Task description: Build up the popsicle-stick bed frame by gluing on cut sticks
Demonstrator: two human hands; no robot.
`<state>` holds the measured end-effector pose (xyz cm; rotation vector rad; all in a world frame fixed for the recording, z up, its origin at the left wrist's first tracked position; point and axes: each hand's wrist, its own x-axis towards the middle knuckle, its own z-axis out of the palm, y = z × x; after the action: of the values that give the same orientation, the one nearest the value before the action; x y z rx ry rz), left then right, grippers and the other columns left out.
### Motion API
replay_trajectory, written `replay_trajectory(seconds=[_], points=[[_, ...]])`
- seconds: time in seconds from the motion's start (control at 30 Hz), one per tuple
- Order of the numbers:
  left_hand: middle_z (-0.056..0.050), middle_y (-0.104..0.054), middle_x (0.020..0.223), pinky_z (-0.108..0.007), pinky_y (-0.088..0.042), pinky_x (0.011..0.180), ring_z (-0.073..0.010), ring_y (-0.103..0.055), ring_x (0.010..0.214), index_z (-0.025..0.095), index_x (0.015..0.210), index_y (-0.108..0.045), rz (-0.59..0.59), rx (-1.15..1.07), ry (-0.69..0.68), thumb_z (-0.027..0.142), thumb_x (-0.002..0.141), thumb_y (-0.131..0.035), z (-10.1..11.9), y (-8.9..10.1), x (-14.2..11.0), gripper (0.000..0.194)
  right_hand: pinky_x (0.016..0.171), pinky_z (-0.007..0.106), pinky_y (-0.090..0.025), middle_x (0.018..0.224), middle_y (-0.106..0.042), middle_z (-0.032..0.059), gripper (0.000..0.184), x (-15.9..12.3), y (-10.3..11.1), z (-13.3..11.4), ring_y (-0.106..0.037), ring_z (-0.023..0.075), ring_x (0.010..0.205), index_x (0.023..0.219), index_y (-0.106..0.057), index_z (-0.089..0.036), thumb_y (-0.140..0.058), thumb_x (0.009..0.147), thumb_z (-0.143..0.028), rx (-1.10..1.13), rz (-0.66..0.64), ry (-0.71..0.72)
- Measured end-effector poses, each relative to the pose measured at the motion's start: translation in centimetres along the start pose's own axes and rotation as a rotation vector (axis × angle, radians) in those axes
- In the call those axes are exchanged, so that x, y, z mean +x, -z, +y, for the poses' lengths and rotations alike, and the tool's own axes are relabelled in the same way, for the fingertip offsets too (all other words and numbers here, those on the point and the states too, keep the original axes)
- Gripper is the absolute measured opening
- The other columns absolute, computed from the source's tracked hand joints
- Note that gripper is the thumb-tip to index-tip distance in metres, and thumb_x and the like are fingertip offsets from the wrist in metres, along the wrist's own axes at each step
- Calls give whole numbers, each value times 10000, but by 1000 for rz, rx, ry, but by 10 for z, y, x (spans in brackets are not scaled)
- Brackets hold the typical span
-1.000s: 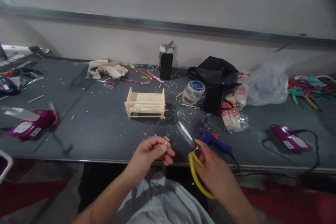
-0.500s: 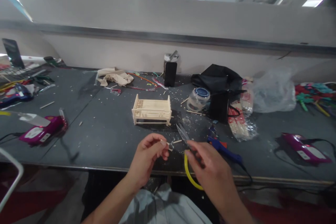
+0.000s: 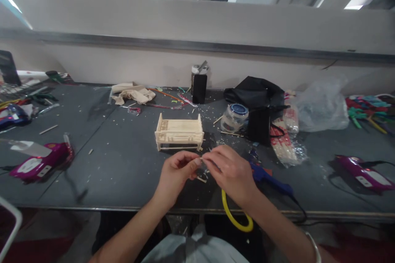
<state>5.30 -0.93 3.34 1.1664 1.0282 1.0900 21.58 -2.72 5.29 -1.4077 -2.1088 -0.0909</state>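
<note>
My left hand point(image 3: 179, 172) is closed in a pinch on a short piece of wooden stick point(image 3: 201, 159). My right hand point(image 3: 230, 172) touches that same piece with its fingertips, while yellow-handled scissors point(image 3: 236, 218) stay in its grip. One yellow handle loop hangs below the palm; the blades are mostly hidden by the fingers. Just beyond both hands stands a small model bench of pale wooden sticks point(image 3: 179, 131), upright on the dark table point(image 3: 117, 172). A loose bit of stick point(image 3: 201, 179) lies beneath my fingers.
A blue glue gun point(image 3: 271, 177) with a cord lies right of my right hand. Behind are a clear jar with a blue lid point(image 3: 234, 118), bagged sticks point(image 3: 283, 141), a black bag point(image 3: 254, 90) and a phone point(image 3: 199, 89). Purple devices point(image 3: 40, 162) flank both sides.
My right hand has moved left and up, its fingertips now meeting the piece in my left hand. The scissors' blades have turned out of sight behind the fingers. The view has tilted up.
</note>
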Motion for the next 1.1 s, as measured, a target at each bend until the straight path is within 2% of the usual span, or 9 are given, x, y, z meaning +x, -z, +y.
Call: replay_trajectory(seconds=[0.13, 0.23, 0.33, 0.4, 0.5, 0.63, 0.83, 1.1], points=[[-36, -663, 801, -252, -456, 675, -151, -585, 706, 195, 925, -698, 119, 534, -411, 257, 785, -642, 0, 16, 9, 163, 704, 246, -421, 792, -573, 21, 176, 13, -8, 11, -549, 150, 800, 852, -676, -218, -510, 909, -228, -58, 76, -56], [-64, -705, 886, -262, -465, 722, -178, -634, 774, 210, 990, -692, 125, 737, -538, 249, 837, -575, -4, 23, 16, 196, 691, 241, -408, 788, -564, 18, 163, 21, -13, 15, -543, 149, 797, 843, -676, -218, -524, 901, -228, -97, 93, -66], [-84, -734, 920, -266, -467, 717, -197, -667, 786, 214, 1121, -655, 111, 886, -527, 281, 870, -529, -8, 23, 21, 288, 666, 234, -390, 785, -559, 16, 172, 25, -17, 14, -534, 147, 797, 853, -675, -225, -512, 908, -228, -138, 67, -47], [-85, -743, 878, -253, -455, 664, -192, -670, 724, 217, 1192, -620, 101, 981, -510, 301, 884, -506, -9, 21, 24, 340, 651, 234, -377, 778, -556, 18, 189, 27, -19, 13, -526, 147, 788, 861, -676, -228, -496, 917, -227, -175, 61, -35], [-67, -743, 779, -220, -410, 581, -168, -645, 614, 232, 1212, -609, 114, 1066, -513, 306, 889, -495, -8, 18, 29, 350, 646, 238, -366, 778, -555, 22, 202, 28, -22, 14, -518, 149, 782, 878, -675, -226, -479, 927, -232, -206, 59, -23], [-64, -739, 772, -217, -384, 559, -172, -637, 610, 238, 1228, -591, 108, 1085, -490, 304, 879, -502, -5, 16, 35, 366, 642, 238, -356, 779, -551, 17, 191, 29, -26, 17, -512, 146, 775, 893, -668, -235, -480, 926, -235, -214, 56, -18], [-25, -675, 645, -238, -352, 541, -181, -597, 553, 204, 1260, -536, 49, 1010, -342, 299, 867, -498, -2, 14, 39, 406, 640, 243, -349, 764, -538, 13, 173, 33, -29, 18, -505, 147, 765, 886, -654, -227, -485, 916, -209, -233, 70, -9], [59, -473, 489, -212, -246, 478, -115, -426, 461, 170, 1112, -603, 75, 667, -231, 329, 824, -561, -3, 12, 45, 331, 635, 255, -334, 767, -534, 22, 158, 36, -32, 17, -497, 159, 774, 885, -635, -221, -481, 905, -191, -290, 46, 7]])
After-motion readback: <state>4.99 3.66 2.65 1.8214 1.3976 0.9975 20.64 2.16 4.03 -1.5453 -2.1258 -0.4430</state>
